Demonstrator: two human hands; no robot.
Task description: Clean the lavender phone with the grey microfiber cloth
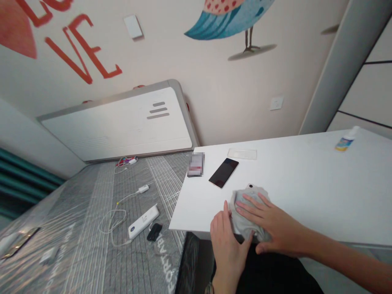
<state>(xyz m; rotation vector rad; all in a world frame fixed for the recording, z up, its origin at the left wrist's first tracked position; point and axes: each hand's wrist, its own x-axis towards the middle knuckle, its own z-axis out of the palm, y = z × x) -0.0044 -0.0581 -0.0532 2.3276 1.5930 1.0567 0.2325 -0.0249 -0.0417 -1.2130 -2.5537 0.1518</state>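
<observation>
A crumpled light grey cloth [240, 222] lies at the near edge of the white table. From under its far side peeks a small pale piece with a black dot [250, 186]; what it belongs to is hidden. My right hand [266, 216] rests flat on top of the cloth, fingers spread. At the cloth's left side, my left hand [228, 241] grips its edge between thumb and fingers. Just beyond the cloth lies a dark-screened smartphone [223, 173], and behind that a clear flat case [242, 154].
The white table [306, 183] carries a small blurred box [196, 164] at its left corner and a white bottle [347, 139] at far right. On the plastic-covered bed [88, 204] lie a white power bank [143, 221], a black object [154, 232] and a cable [112, 220].
</observation>
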